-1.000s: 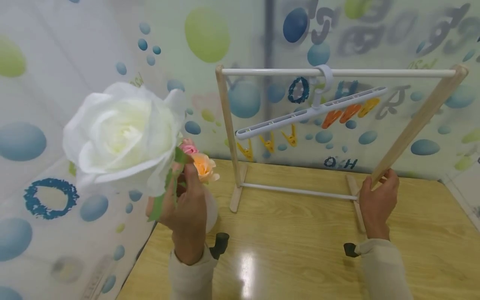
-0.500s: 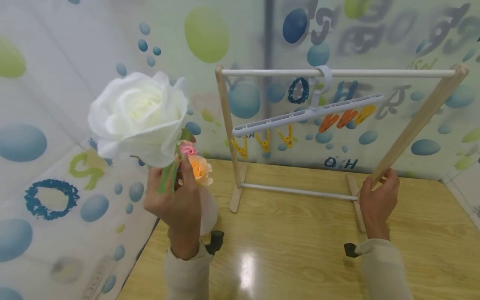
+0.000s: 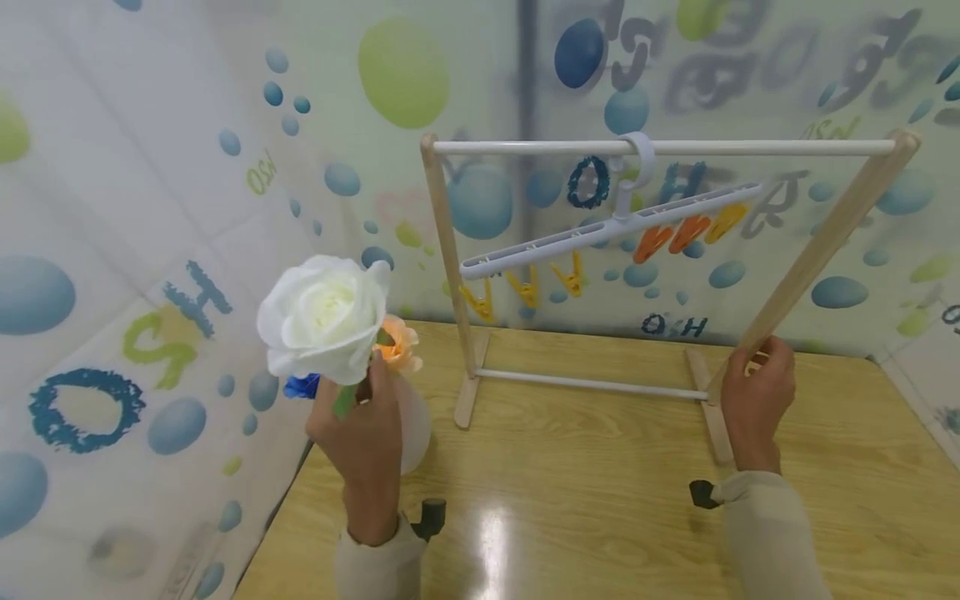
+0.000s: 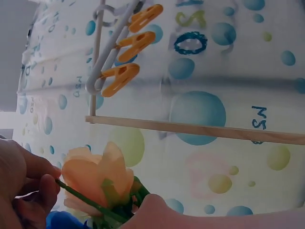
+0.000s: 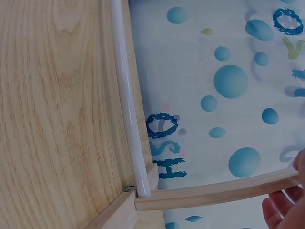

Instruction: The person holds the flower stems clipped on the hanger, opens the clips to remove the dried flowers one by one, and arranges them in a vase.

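In the head view my left hand (image 3: pixel 360 442) pinches the green stem (image 4: pixel 90 198) of a white artificial rose (image 3: pixel 326 321), whose bloom stands above the fingers. Just beyond that hand is a white vase (image 3: pixel 416 425), partly covered by it. An orange flower (image 3: pixel 401 342) shows over the vase, and a blue flower (image 3: pixel 302 386) peeks out left of the hand. The left wrist view shows the pinched stem slanting down beside the orange petals. My right hand (image 3: pixel 759 400) grips the lower part of the right wooden post (image 3: pixel 813 250) of a small clothes rack.
From the rack's white top rod (image 3: pixel 525 147) hangs a tilted pale hanger (image 3: pixel 555 246). Yellow clips (image 3: pixel 570 275) and orange clips (image 3: pixel 688 235) dangle from it. A lower rod (image 3: pixel 592 383) joins the feet on the wooden table (image 3: pixel 585 500). Patterned walls close off the back and left.
My left hand has brought the white rose lower and farther away, toward the vase. The hanger has swung slightly. My right hand stays on the post.
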A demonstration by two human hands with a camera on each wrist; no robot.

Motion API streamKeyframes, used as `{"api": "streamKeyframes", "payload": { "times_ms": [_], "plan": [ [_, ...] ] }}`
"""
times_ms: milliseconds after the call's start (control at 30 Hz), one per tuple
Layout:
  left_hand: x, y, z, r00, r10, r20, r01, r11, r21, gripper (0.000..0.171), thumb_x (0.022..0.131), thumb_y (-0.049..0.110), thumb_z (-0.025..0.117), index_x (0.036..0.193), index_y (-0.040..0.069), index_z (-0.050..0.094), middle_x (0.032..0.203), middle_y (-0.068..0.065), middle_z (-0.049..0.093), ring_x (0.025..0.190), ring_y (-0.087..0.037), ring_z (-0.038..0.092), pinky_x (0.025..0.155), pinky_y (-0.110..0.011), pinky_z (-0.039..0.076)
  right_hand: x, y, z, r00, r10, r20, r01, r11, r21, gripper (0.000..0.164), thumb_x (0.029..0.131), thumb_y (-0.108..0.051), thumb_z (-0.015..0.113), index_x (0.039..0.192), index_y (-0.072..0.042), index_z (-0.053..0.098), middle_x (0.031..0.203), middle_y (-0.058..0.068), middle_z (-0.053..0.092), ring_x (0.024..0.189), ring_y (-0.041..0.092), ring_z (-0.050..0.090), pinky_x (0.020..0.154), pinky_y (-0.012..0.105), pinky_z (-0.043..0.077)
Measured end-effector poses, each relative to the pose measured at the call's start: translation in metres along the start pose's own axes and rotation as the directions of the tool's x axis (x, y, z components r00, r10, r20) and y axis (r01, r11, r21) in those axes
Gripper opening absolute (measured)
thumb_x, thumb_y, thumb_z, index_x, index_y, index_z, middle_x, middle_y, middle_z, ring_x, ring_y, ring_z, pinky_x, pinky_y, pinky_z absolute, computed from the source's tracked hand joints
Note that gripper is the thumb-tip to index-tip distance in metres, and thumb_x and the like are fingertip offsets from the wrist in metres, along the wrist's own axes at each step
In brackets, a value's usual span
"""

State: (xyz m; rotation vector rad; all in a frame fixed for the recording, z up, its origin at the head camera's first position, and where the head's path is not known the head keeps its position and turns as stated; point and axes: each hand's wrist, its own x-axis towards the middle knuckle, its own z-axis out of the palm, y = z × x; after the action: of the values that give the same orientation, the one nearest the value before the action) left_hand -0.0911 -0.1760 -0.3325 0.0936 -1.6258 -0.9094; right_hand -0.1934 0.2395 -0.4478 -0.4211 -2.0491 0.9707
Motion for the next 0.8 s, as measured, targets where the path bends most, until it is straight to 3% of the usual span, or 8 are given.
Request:
{"api": "streamKeyframes", "payload": {
  "times_ms": [200,367,467,633,733,800],
  "plan": [
    [-0.009,-0.013,-0.005,0.999,0.008,0.032,-0.011,0.995,0.096,0.019,0.085,-0.002,0.069,0.071,-0.009,0.06,0.063,-0.017,0.06,0.058,-0.017,0.049,0.061,-0.015,0.039,0.004,0.001,-0.002,1.0,0.012,0.02,-0.012,1.0,-0.013,0.034,0.101,-0.021,0.047,0.121,0.004,0.059,0.114,0.021,0.062,0.095,0.031,0.064,0.072,0.008,0.033],
    [-0.009,-0.019,-0.006,0.998,0.036,0.049,-0.043,0.985,0.164,0.016,0.086,0.003,0.068,0.076,-0.009,0.064,0.066,-0.018,0.062,0.058,-0.02,0.05,0.058,-0.026,0.041,0.006,0.003,-0.001,1.0,-0.003,0.008,0.003,1.0,-0.016,0.032,0.101,-0.019,0.047,0.117,0.006,0.06,0.11,0.022,0.063,0.093,0.03,0.063,0.071,0.005,0.032],
    [-0.006,-0.022,-0.006,0.997,-0.008,0.081,-0.01,0.975,0.22,0.028,0.089,0.009,0.068,0.068,-0.007,0.061,0.059,-0.016,0.055,0.055,-0.022,0.045,0.057,-0.028,0.036,0.006,0.003,-0.001,1.0,-0.007,0.002,0.007,1.0,-0.019,0.031,0.1,-0.017,0.047,0.114,0.007,0.06,0.108,0.023,0.063,0.091,0.03,0.063,0.071,0.005,0.031],
    [-0.009,-0.027,-0.008,0.981,-0.126,0.146,0.06,0.918,0.392,0.026,0.085,0.005,0.069,0.061,-0.001,0.062,0.056,-0.012,0.058,0.05,-0.023,0.049,0.051,-0.036,0.039,0.005,0.004,-0.001,1.0,-0.02,-0.004,0.02,1.0,-0.019,0.03,0.1,-0.016,0.048,0.113,0.008,0.06,0.107,0.025,0.063,0.091,0.033,0.064,0.071,0.003,0.029],
    [-0.013,-0.026,-0.011,0.973,-0.147,0.175,0.043,0.871,0.49,0.031,0.083,0.004,0.066,0.056,0.0,0.051,0.053,-0.014,0.052,0.046,-0.027,0.044,0.045,-0.041,0.036,0.005,0.005,-0.001,1.0,-0.024,-0.007,0.024,1.0,-0.014,0.03,0.1,-0.017,0.048,0.113,0.008,0.06,0.107,0.024,0.063,0.09,0.033,0.064,0.07,0.003,0.029],
    [-0.014,-0.024,-0.013,0.973,-0.16,0.169,0.05,0.854,0.519,0.031,0.082,0.007,0.067,0.058,0.0,0.049,0.052,-0.017,0.053,0.045,-0.032,0.046,0.043,-0.046,0.036,0.006,0.005,-0.001,0.999,-0.031,-0.01,0.031,0.999,-0.011,0.029,0.1,-0.017,0.049,0.112,0.008,0.06,0.107,0.024,0.063,0.09,0.033,0.064,0.07,0.002,0.029]
  ]
}}
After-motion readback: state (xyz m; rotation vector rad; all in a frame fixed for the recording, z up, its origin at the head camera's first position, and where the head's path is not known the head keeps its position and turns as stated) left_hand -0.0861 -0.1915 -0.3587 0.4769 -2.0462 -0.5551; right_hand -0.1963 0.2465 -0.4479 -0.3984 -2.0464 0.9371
